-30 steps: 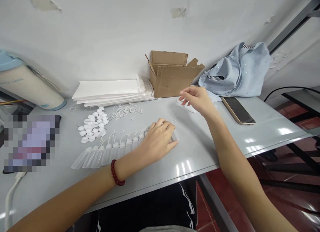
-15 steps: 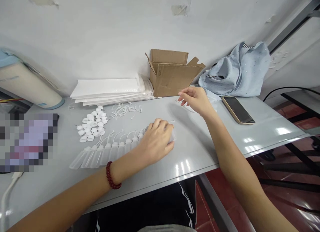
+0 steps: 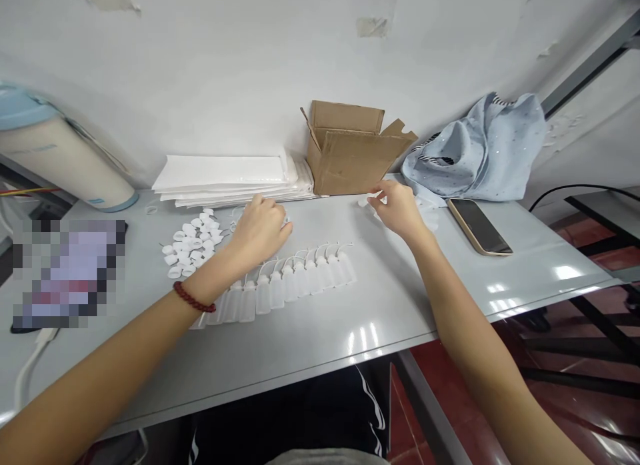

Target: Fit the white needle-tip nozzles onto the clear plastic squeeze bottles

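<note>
My left hand (image 3: 261, 228) is over the heap of thin white cords (image 3: 234, 216), knuckles up and fingers curled down; its fingertips are hidden, as is anything in them. A pile of small white caps (image 3: 193, 241) lies just left of it. In front, a slanting row of translucent flat tubes (image 3: 291, 281) with thin cords at their tops stretches across the table, its left end partly behind my left forearm. My right hand (image 3: 397, 208) reaches down among loose translucent pieces (image 3: 367, 200) near the cardboard box, thumb and forefinger apart around one of them.
An open cardboard box (image 3: 357, 158) stands against the wall beside a stack of white envelopes (image 3: 225, 175). Light blue cloth (image 3: 483, 151) and a phone (image 3: 480, 227) are at the right. A large bottle (image 3: 65, 151) leans at the left, behind a blurred-out device (image 3: 70, 275).
My left hand has moved from the right end of the tube row back and left to the cords, uncovering the row. My right hand has lowered slightly towards the loose translucent pieces.
</note>
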The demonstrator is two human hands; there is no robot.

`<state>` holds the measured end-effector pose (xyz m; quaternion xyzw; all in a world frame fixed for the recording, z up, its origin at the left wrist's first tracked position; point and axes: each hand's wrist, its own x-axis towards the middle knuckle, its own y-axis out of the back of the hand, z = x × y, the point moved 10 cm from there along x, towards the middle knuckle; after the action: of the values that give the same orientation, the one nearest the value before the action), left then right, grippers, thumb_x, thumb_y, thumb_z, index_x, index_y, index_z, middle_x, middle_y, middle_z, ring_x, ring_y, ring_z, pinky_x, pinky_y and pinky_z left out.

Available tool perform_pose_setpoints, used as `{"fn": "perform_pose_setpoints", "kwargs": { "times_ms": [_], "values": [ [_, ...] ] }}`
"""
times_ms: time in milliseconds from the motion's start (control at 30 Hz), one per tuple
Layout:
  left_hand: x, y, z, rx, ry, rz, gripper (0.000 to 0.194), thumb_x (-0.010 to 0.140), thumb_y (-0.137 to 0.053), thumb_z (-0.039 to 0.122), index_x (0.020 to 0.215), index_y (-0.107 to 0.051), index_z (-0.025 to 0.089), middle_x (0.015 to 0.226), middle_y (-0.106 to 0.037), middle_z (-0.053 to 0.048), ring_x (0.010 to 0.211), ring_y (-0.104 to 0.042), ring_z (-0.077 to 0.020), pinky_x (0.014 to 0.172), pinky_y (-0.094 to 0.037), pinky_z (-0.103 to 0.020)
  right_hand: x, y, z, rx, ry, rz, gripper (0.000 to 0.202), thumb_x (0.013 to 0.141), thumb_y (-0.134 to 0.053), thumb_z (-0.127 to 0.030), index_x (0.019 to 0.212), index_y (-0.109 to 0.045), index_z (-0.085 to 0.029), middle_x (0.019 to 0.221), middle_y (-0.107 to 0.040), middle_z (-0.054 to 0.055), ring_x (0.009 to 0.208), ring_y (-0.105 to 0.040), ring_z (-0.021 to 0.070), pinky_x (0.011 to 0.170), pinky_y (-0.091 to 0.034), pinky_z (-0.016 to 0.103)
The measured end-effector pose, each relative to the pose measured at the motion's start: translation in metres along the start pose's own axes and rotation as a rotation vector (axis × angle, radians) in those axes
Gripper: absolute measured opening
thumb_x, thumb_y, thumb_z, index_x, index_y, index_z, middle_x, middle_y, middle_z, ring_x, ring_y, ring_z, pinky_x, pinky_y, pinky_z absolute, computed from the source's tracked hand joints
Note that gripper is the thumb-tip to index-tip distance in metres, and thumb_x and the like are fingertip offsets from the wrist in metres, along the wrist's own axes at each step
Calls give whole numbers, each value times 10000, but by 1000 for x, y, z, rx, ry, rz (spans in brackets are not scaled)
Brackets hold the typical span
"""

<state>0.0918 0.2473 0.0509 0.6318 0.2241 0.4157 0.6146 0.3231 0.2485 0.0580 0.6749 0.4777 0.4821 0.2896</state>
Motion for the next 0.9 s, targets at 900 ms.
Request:
{"fn": "perform_pose_setpoints", "kwargs": {
  "times_ms": [900],
  "values": [
    [-81,40,-49,-596,385,153,135,811,-599,318,829,-712,247,909,-743,1,812,-660,-199,534,-475,-245,-7,-36,-15,-48,52,-59,257,713,-508,-46,900,-665,-128,1040,-654,149,939,-618,269,824,-465,392]
  ]
}}
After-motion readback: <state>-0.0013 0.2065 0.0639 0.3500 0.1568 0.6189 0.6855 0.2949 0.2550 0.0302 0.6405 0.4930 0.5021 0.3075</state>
